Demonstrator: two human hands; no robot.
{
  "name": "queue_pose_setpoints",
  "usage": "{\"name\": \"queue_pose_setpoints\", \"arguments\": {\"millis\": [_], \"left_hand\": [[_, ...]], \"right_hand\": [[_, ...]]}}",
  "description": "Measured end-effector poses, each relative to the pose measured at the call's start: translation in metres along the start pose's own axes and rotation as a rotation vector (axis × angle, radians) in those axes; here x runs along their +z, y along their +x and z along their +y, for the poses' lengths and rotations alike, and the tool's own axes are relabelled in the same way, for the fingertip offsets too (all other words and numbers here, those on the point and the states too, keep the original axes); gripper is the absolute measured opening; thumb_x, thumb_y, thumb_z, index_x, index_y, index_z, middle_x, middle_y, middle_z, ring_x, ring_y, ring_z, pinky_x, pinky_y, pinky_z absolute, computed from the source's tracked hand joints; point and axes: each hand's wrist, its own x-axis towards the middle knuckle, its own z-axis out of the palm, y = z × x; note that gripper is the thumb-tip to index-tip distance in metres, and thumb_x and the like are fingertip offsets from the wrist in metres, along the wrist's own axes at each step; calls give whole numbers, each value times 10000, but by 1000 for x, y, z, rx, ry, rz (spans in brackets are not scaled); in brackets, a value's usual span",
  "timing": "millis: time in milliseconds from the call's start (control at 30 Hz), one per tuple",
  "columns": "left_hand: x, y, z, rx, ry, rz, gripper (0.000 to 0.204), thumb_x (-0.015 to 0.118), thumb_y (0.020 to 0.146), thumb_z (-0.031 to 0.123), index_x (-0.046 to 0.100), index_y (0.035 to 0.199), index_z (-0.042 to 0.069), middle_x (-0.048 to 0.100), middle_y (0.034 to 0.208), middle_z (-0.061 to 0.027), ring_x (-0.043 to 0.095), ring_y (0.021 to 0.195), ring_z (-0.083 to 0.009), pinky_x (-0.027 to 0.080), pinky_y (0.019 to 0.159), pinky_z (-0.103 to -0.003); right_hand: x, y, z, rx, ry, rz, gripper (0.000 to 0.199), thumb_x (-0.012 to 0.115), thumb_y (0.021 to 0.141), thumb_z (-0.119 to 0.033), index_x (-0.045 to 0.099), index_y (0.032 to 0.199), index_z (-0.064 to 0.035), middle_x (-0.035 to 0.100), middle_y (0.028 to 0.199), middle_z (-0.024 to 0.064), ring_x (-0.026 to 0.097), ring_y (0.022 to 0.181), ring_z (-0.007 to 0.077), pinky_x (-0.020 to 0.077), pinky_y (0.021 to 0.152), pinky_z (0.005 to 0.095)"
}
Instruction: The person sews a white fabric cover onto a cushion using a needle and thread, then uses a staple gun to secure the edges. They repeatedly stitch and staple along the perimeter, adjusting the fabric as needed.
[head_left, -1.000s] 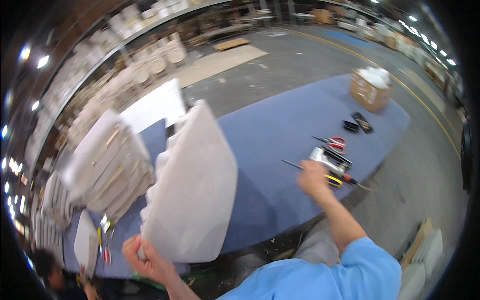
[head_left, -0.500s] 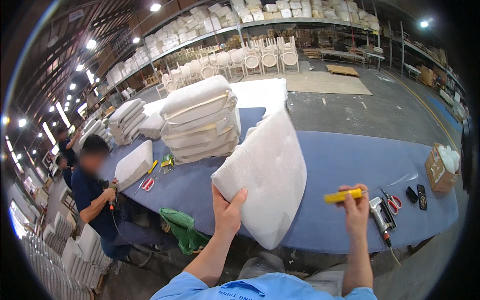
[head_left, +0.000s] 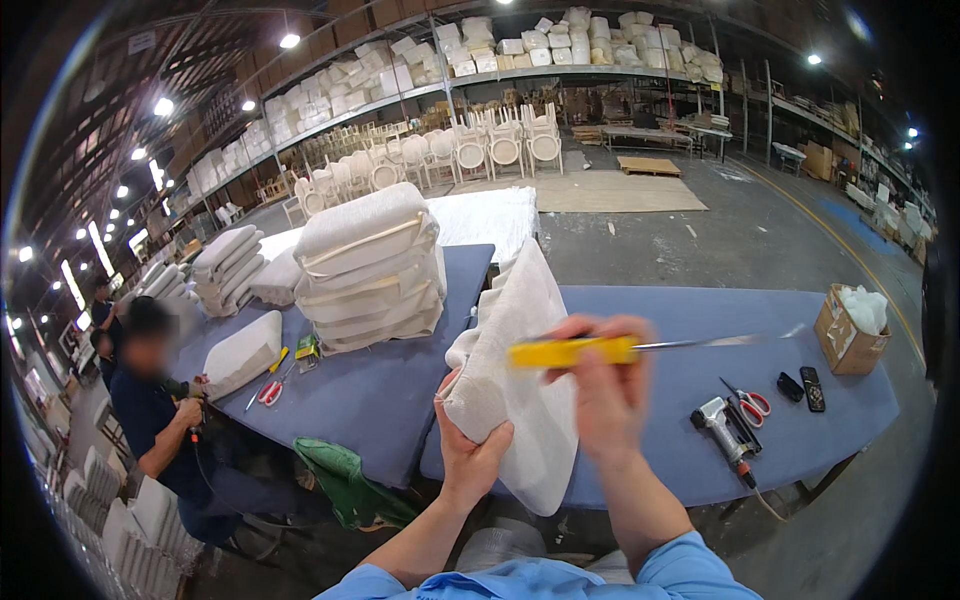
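Note:
My left hand [head_left: 474, 452] grips the lower left corner of a cream fabric-covered seat cushion [head_left: 530, 410], thumb on its face and fingers behind. The cushion stands on edge at the table's near side, its gathered fabric edge turned toward the left. My right hand [head_left: 608, 385] is closed round the yellow handle of a screwdriver [head_left: 570, 352], raised in front of the cushion. The screwdriver's metal shaft points right, away from the cushion, and its tip is smeared by motion. Whether the right hand touches the cushion, I cannot tell.
On the blue table [head_left: 660, 440] at right lie a staple gun [head_left: 727, 436] with a hose, red-handled scissors [head_left: 750, 403], a black phone [head_left: 813, 388] and a cardboard box [head_left: 850, 330]. Stacked cushions [head_left: 370, 265] stand on the left table. A co-worker [head_left: 150, 400] sits at far left.
My right hand has brought the screwdriver leftward, from over the table to in front of the cushion. The cushion has turned more edge-on, showing its gathered side. The whole view has shifted slightly.

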Motion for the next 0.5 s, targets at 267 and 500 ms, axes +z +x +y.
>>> {"name": "queue_pose_setpoints", "arguments": {"millis": [267,500], "left_hand": [[7,3,-7,4,-38,-1,861,661,829,-93,250,1570,64,461,1444,-136,520,1338,-214,449,1136,-378],[8,7,-6,-11,78,-55,867,666,808,-105,258,1558,46,458,1439,-146,516,1345,-223,436,1151,-388]], "right_hand": [[-8,-15,13,30,-29,-73,261,560,1071,-14,432,1277,-112,646,1240,191,662,1104,211,596,849,345],[-20,-32,34,103,-10,-9,256,515,1103,-65,396,1321,-130,645,1261,193,671,1120,208,600,850,328]]}}
